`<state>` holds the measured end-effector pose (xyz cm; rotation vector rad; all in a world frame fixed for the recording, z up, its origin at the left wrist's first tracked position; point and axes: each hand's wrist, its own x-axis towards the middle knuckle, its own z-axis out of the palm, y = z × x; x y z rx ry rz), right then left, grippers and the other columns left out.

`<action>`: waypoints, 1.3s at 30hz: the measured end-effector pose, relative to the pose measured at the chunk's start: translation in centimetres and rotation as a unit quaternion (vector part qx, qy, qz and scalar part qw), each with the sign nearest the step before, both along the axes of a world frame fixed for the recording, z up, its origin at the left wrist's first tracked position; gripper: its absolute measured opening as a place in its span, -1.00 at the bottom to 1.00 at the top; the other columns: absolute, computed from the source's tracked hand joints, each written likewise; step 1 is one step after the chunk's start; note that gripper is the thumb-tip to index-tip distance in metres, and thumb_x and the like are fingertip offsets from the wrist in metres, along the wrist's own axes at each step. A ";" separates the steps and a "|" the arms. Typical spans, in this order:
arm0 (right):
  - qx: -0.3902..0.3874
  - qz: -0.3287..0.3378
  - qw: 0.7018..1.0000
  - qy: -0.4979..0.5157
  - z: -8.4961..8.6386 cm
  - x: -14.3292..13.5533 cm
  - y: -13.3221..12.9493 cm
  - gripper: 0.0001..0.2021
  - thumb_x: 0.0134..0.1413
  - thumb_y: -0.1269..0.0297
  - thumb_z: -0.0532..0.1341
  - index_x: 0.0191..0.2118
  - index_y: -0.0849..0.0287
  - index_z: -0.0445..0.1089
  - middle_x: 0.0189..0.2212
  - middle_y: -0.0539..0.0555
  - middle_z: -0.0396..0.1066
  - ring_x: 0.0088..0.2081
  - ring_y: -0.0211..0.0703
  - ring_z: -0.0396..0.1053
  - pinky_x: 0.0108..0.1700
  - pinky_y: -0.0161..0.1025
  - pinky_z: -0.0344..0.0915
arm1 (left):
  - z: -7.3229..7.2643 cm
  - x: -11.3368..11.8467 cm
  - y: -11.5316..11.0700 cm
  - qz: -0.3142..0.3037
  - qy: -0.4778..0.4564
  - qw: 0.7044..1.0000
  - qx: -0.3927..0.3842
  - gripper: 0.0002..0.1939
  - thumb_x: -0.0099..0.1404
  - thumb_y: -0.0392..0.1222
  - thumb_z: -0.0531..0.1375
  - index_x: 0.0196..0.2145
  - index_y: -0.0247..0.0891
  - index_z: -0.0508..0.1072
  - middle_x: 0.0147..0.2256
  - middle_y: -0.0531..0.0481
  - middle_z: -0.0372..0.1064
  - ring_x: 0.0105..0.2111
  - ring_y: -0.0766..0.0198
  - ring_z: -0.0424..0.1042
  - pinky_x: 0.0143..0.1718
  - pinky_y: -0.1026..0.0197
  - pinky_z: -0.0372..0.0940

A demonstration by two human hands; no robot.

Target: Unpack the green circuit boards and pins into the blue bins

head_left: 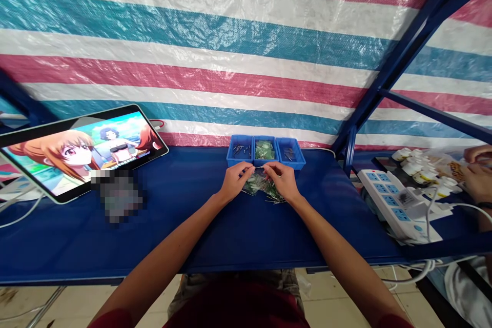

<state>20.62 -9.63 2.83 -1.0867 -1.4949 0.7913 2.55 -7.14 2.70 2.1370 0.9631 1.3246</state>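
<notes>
My left hand (235,182) and my right hand (283,180) meet close together just in front of the blue bins, fingertips pinched. A thin pale piece runs between the fingertips, too small to name. Under them lie clear packets with green contents (252,184) on the left and a heap of small thin pieces (273,196) by my right hand. Behind stand three joined blue bins: the left bin (229,160) holds thin metal-looking pieces, the middle bin (264,162) green packets, and the right bin (299,160) a few thin dark pieces.
A tablet (82,151) playing a cartoon leans at the left, beside a blurred-out patch (121,197). On the right, a power strip (395,205) with cables lies past a blue metal frame (349,138). Beyond it are white bottles (423,170) and another person's hand (478,179).
</notes>
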 end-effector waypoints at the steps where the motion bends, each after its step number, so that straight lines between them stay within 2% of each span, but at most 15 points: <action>1: 0.003 0.001 1.000 0.002 0.0 0.0 0.0 -0.74 0.08 0.02 0.21 -0.27 0.10 0.46 -0.46 0.03 0.46 -0.51 -0.17 0.39 -0.40 -0.23 0.32 | 0.0 0.0 0.0 -0.004 -0.002 1.000 -0.008 -0.67 0.36 -0.02 0.05 -0.40 -0.29 0.45 -0.45 -0.01 0.43 -0.50 0.36 0.38 -0.47 0.35 0.28; 3: 0.009 0.000 1.000 0.003 -0.2 0.0 0.0 -0.74 0.05 0.04 0.24 -0.21 0.08 0.46 -0.42 0.04 0.47 -0.50 -0.16 0.40 -0.40 -0.22 0.34 | -0.1 0.0 0.0 -0.010 -0.007 1.000 -0.022 -0.65 0.37 -0.02 0.04 -0.42 -0.29 0.44 -0.46 -0.01 0.43 -0.52 0.37 0.38 -0.49 0.36 0.28; 9: 0.026 0.000 1.000 -0.006 -0.1 -0.1 0.0 -0.76 0.05 0.03 0.23 -0.34 0.09 0.47 -0.44 0.04 0.46 -0.49 -0.15 0.39 -0.39 -0.22 0.33 | -0.2 0.0 0.0 -0.017 -0.021 0.998 -0.051 -0.63 0.37 -0.03 0.04 -0.48 -0.29 0.40 -0.53 0.03 0.39 -0.55 0.38 0.38 -0.51 0.37 0.28; 12: 0.039 0.001 0.999 -0.015 0.2 -0.1 -0.1 -0.76 0.08 0.03 0.21 -0.36 0.09 0.47 -0.44 0.04 0.44 -0.49 -0.16 0.36 -0.39 -0.23 0.31 | -0.1 0.0 -0.1 -0.008 -0.026 0.999 -0.044 -0.65 0.36 -0.04 0.05 -0.47 -0.29 0.42 -0.51 0.02 0.41 -0.55 0.38 0.38 -0.51 0.37 0.28; 16: 0.047 0.002 0.999 -0.023 0.3 -0.1 -0.2 -0.74 0.11 0.02 0.18 -0.36 0.10 0.46 -0.45 0.05 0.42 -0.50 -0.18 0.35 -0.39 -0.24 0.29 | 0.1 0.1 -0.2 0.004 -0.037 0.999 -0.023 -0.73 0.31 -0.02 0.13 -0.34 -0.28 0.46 -0.44 0.00 0.45 -0.50 0.35 0.40 -0.49 0.36 0.29; 20: 0.040 0.002 0.999 -0.034 0.3 -0.1 -0.3 -0.72 0.11 0.02 0.19 -0.41 0.10 0.47 -0.51 0.04 0.40 -0.51 -0.16 0.35 -0.40 -0.24 0.28 | 0.3 0.1 -0.3 0.012 -0.022 1.000 0.000 -0.73 0.31 -0.03 0.13 -0.37 -0.28 0.46 -0.46 0.00 0.44 -0.51 0.35 0.39 -0.47 0.35 0.29; 27: 0.052 0.011 0.996 -0.077 0.0 -0.1 -0.1 -0.74 0.15 0.04 0.16 -0.29 0.09 0.48 -0.38 0.07 0.47 -0.50 -0.16 0.40 -0.37 -0.21 0.33 | 0.2 0.0 -0.3 0.011 -0.028 1.000 -0.009 -0.69 0.32 -0.02 0.11 -0.42 -0.30 0.45 -0.50 0.02 0.42 -0.54 0.37 0.37 -0.48 0.35 0.28; 33: 0.088 -0.004 0.985 -0.147 -0.3 0.0 0.0 -0.71 0.22 0.09 0.09 -0.31 0.14 0.47 -0.44 0.07 0.45 -0.49 -0.18 0.39 -0.37 -0.26 0.30 | -0.1 0.3 -0.3 0.013 -0.091 0.994 -0.055 -0.69 0.24 0.02 0.21 -0.41 -0.31 0.51 -0.49 -0.01 0.45 -0.55 0.36 0.38 -0.52 0.35 0.29; 39: 0.109 -0.002 0.979 -0.172 -0.4 -0.1 0.0 -0.68 0.24 0.09 0.08 -0.30 0.17 0.48 -0.45 0.09 0.47 -0.46 -0.18 0.39 -0.37 -0.28 0.29 | -0.2 0.9 -0.3 -0.036 -0.166 0.975 -0.142 -0.70 0.15 0.01 0.28 -0.41 -0.33 0.49 -0.50 0.01 0.40 -0.58 0.37 0.33 -0.60 0.34 0.27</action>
